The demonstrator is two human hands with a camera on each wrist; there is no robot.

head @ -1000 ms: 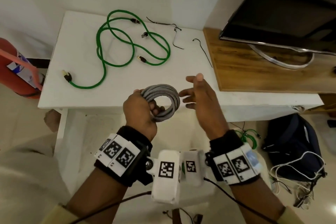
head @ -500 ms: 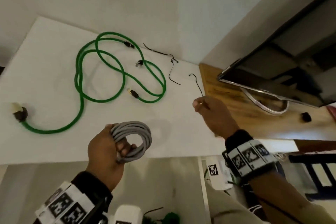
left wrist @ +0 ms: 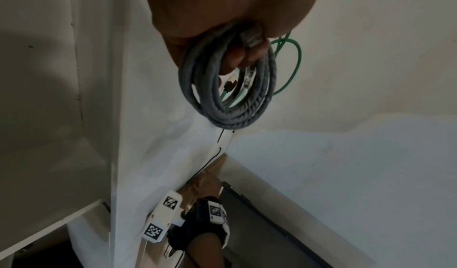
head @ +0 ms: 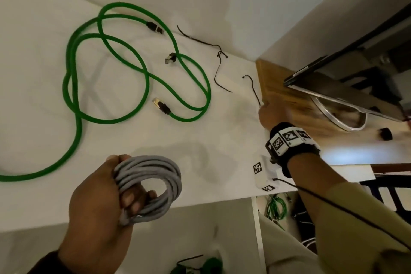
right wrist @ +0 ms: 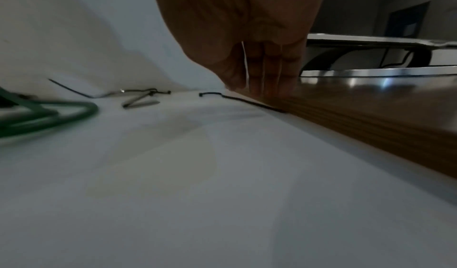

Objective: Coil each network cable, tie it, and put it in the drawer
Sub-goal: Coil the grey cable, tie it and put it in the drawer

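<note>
My left hand [head: 133,198] grips a coiled grey network cable [head: 153,184] above the front edge of the white table [head: 222,140]. In the left wrist view the grey coil [left wrist: 230,96] hangs from my curled fingers [left wrist: 237,57], with its plugs inside the loop. My right hand [head: 270,113] reaches to a thin black tie [head: 253,87] lying against the wooden board [head: 289,95]. The right wrist view shows my fingers [right wrist: 262,84] straight and together, tips down on the tie [right wrist: 247,102], which lies flat. Loose green cables [head: 142,73] sprawl uncoiled on the table.
Two more black ties [head: 219,69] lie between the green cables and the wall. A monitor on a metal stand [head: 344,87] sits on the wooden board, with a small black object [head: 385,140] near it. Green cable bundles [head: 275,207] lie below the table's right end.
My right hand moved away from the grey coil, out to the black tie by the wooden board. The left hand keeps holding the coil. My head moved closer over the table.
</note>
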